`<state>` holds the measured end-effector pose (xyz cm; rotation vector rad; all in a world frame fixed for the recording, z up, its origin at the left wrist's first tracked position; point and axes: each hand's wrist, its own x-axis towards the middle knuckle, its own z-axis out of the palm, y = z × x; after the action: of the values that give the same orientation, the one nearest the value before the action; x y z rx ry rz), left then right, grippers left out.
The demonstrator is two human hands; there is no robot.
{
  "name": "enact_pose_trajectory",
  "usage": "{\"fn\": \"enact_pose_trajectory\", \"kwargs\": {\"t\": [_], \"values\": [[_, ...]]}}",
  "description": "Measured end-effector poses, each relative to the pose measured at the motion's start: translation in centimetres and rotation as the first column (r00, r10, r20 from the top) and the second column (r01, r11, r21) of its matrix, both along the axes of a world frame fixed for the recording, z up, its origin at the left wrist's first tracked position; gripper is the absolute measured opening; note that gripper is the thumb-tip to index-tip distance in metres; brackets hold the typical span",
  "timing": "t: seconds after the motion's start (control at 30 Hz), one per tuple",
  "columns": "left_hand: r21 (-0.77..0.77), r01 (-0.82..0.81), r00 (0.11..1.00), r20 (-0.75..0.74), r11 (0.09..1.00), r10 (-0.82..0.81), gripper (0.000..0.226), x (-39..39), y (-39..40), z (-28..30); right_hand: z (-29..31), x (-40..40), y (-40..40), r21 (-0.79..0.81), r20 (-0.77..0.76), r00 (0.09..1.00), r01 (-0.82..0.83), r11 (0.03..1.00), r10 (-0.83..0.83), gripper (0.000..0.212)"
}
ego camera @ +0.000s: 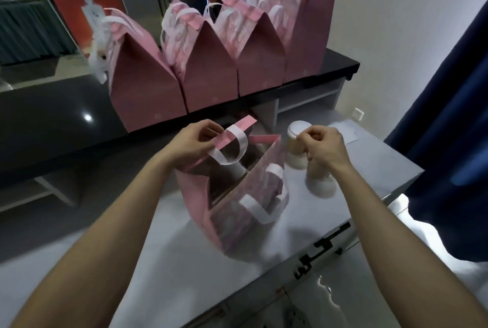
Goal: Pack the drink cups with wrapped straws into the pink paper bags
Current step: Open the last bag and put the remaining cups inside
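Observation:
An open pink paper bag (237, 211) with white ribbon handles stands on the grey table (163, 269). My left hand (192, 143) pinches the bag's far top edge by its handle and holds the mouth open. Inside the bag a pale cup shape (233, 166) shows dimly. Right of the bag stands a drink cup (297, 143) with a white lid and beige drink. My right hand (323, 147) is curled over the top of a second drink cup (319, 182), whose lid is hidden under the palm. No wrapped straw is visible.
Several closed pink bags (206, 69) stand in a row on the black counter (52, 121) behind the table. A dark blue curtain (449, 116) hangs at the right. The table's near right edge carries black markings (322, 248).

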<state>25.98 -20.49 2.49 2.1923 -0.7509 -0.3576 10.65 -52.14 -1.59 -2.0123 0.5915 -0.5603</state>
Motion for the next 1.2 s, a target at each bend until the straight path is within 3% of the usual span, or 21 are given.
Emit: {"fn": "enact_pose_trajectory", "kwargs": {"t": [0.1, 0.2, 0.27, 0.33, 0.4, 0.47, 0.63, 0.73, 0.8, 0.9, 0.97, 1.1, 1.2], "values": [[0.154, 0.012, 0.981, 0.188, 0.988, -0.041, 0.026, 1.2, -3.0, 0.7, -0.5, 2.7, -3.9, -0.286, -0.156, 0.986, 0.017, 0.958, -0.064, 0.013], [0.263, -0.060, 0.954, 0.298, 0.963, -0.022, 0.031, 1.6, -5.0, 1.2, -1.4, 6.4, -7.3, -0.416, -0.383, 0.924, -0.175, 0.892, 0.003, 0.057], [0.338, -0.109, 0.952, 0.307, 0.935, 0.000, 0.042, 1.0, -5.3, 1.5, -2.2, 9.0, -8.8, -0.425, -0.496, 0.866, -0.312, 0.850, 0.070, 0.083], [0.411, -0.146, 0.951, 0.310, 0.900, 0.013, 0.067, -0.2, -4.6, 1.7, -3.4, 11.3, -9.9, -0.394, -0.605, 0.786, -0.431, 0.812, 0.124, 0.101], [0.405, -0.194, 0.947, 0.314, 0.893, 0.063, 0.085, -1.7, -3.6, 1.7, -4.5, 13.1, -10.5, -0.357, -0.689, 0.709, -0.515, 0.779, 0.152, 0.107], [0.321, -0.276, 0.927, 0.338, 0.906, 0.163, 0.085, -2.8, -2.5, 1.4, -5.3, 14.5, -11.1, -0.370, -0.704, 0.690, -0.557, 0.743, 0.167, 0.100], [0.257, -0.454, 0.847, 0.422, 0.853, 0.324, 0.069, -3.4, -0.1, 0.4, -3.3, 16.0, -10.7, -0.405, -0.552, 0.809, -0.472, 0.783, 0.202, 0.088], [0.261, -0.468, 0.833, 0.449, 0.844, 0.323, 0.059, -2.6, 0.0, 0.7, 0.7, 15.3, -9.0, -0.455, -0.278, 0.939, -0.313, 0.833, 0.201, 0.086], [0.274, -0.477, 0.823, 0.473, 0.835, 0.314, 0.052, -1.9, -0.6, 1.0, 3.8, 14.2, -7.5, -0.451, -0.062, 0.976, -0.215, 0.866, 0.210, 0.085], [0.348, -0.483, 0.801, 0.547, 0.804, 0.244, 0.043, -0.8, -2.2, 0.9, 8.2, 12.6, -4.7, -0.407, 0.211, 0.940, -0.165, 0.898, 0.269, 0.077], [0.378, -0.478, 0.811, 0.536, 0.793, 0.234, 0.037, -0.4, -3.3, 1.0, 10.4, 11.5, -2.8, -0.349, 0.305, 0.891, -0.225, 0.910, 0.337, 0.077], [0.397, -0.449, 0.830, 0.518, 0.800, 0.209, 0.023, 0.6, -3.2, 1.8, 12.3, 9.8, 0.1, -0.241, 0.269, 0.794, -0.492, 0.837, 0.544, 0.078], [0.307, -0.361, 0.866, 0.460, 0.881, 0.195, 0.010, 1.3, -1.2, 2.5, 12.0, 9.1, 0.8, -0.166, 0.177, 0.713, -0.657, 0.735, 0.678, 0.071]]}}
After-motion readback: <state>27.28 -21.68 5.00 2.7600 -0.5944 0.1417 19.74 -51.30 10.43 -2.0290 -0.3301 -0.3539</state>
